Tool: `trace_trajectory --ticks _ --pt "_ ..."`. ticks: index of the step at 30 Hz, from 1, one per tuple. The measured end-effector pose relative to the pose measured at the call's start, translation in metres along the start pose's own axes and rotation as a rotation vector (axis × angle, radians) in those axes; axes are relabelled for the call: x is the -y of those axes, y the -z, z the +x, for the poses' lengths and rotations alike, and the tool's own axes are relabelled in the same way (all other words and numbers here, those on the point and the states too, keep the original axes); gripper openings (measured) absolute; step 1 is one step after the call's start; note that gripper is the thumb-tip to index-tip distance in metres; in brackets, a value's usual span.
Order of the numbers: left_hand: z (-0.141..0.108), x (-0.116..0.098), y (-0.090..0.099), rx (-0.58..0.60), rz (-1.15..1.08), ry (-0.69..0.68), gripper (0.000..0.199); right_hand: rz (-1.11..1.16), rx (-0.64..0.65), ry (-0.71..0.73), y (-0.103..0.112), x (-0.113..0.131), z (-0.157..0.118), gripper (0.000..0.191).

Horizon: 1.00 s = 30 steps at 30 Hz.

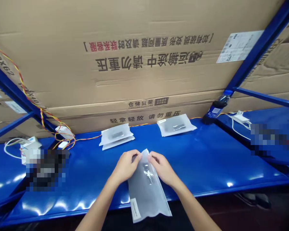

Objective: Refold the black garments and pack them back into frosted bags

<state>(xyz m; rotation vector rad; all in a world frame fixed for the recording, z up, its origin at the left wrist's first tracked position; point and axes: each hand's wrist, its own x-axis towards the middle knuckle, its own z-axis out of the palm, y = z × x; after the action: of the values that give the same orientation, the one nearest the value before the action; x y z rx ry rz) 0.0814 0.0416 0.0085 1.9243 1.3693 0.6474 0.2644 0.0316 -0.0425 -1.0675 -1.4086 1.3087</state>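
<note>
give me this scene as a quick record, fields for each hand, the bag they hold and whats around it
left hand: left hand gripping the bag's upper edge
right hand: right hand gripping the same edge beside it
held item: frosted plastic bag hanging toward the person
bag contents: dark item
bag marking: white label at lower corner
nearby: two other frosted bags, each with a dark item inside
surface: blue metal shelf
behind: cardboard carton printed with Chinese text
left side: yellow and red twisted wires

The left pixelated patch (47, 170) and right pixelated patch (273, 139) conceal objects; the frosted bag (144, 189) blurs its contents.
</note>
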Motion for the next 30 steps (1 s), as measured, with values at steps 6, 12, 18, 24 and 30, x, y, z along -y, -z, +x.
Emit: trace_trajectory --ticks 6,12,18,24,30 --pt "0.012 0.000 -0.006 0.003 -0.058 -0.008 0.036 0.020 -0.051 0.018 0.005 -0.002 0.006 0.053" --pt "0.017 -0.001 -0.004 -0.026 0.124 -0.088 0.040 -0.031 -0.108 0.034 0.000 0.004 0.010 0.062" --pt "0.026 0.009 0.012 -0.175 0.145 -0.098 0.038 -0.167 -0.046 0.001 0.003 0.007 -0.015 0.053" --pt "0.034 0.032 0.041 -0.278 0.174 -0.070 0.041 -0.233 0.203 -0.155 0.007 -0.007 -0.064 0.047" --pt "0.023 0.020 0.021 -0.191 0.176 -0.108 0.041 -0.289 -0.109 0.001 0.010 0.004 -0.055 0.038"
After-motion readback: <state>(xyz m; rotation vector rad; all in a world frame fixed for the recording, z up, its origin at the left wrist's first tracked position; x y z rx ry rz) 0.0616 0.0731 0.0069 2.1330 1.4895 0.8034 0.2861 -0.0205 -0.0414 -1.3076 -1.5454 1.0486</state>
